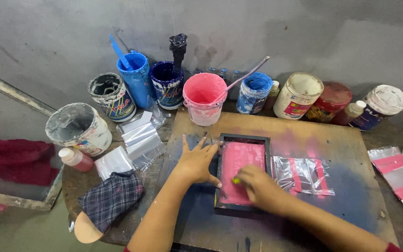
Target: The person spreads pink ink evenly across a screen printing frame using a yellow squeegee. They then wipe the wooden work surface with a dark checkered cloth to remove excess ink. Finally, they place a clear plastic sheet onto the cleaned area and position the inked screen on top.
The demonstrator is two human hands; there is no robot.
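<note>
Our hands sit on the black frame [243,175] in the middle of the wooden board [350,154]. Behind it the way is walled off by a row of tubs along the wall: the pink bucket [204,98] stands nearest the frame's far edge, with blue pots [138,79] and lidded jars [298,94] on either side. To our right, a clear bag with pink stripes [304,176] lies just beside the frame; past it the board is bare. To our left, a stack of clear bags [141,140] and a checked cloth [112,196] crowd the table [78,179] edge.
</note>
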